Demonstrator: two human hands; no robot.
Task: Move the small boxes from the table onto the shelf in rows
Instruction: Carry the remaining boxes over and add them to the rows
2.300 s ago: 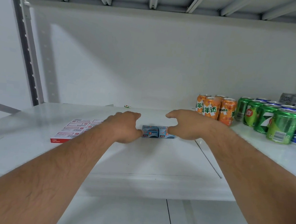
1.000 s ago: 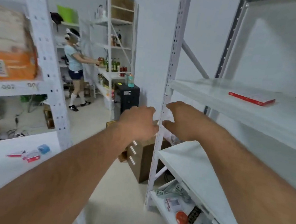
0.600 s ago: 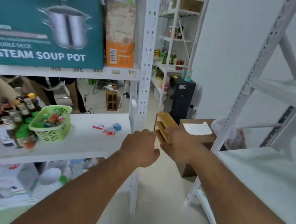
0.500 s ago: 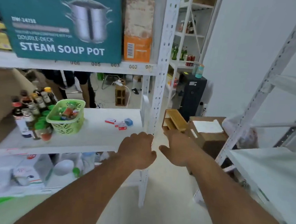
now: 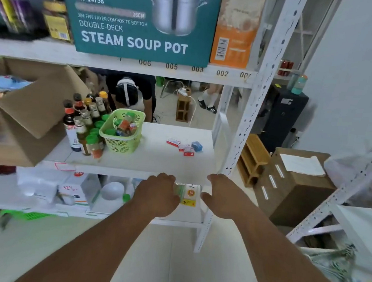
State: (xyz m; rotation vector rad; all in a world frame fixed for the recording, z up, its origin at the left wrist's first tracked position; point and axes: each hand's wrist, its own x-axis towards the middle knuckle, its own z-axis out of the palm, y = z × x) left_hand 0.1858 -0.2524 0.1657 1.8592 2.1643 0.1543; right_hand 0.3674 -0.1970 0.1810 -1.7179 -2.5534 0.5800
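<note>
Three small red-and-white boxes [image 5: 183, 146] and a small blue box [image 5: 197, 146] lie together on a white shelf board [image 5: 156, 160] at its right part. My left hand [image 5: 156, 194] and my right hand [image 5: 222, 196] hang side by side in front of and below that board's front edge, well short of the boxes. Both hands are empty, fingers loosely curled, palms down. The shelf with the earlier rows is out of view, off to the right.
A green basket [image 5: 122, 134] of jars and several bottles [image 5: 84, 122] stand left of the boxes. A white upright post [image 5: 252, 106] rises at the right end of the board. A steam pot carton [image 5: 137, 18] sits above. A brown drawer unit [image 5: 294, 185] stands right. A person crouches behind the rack.
My view has swung from the shelf with cans round to the left onto this rack. Both hands left the blue boxes on that shelf and now hang empty, lower and nearer this board.
</note>
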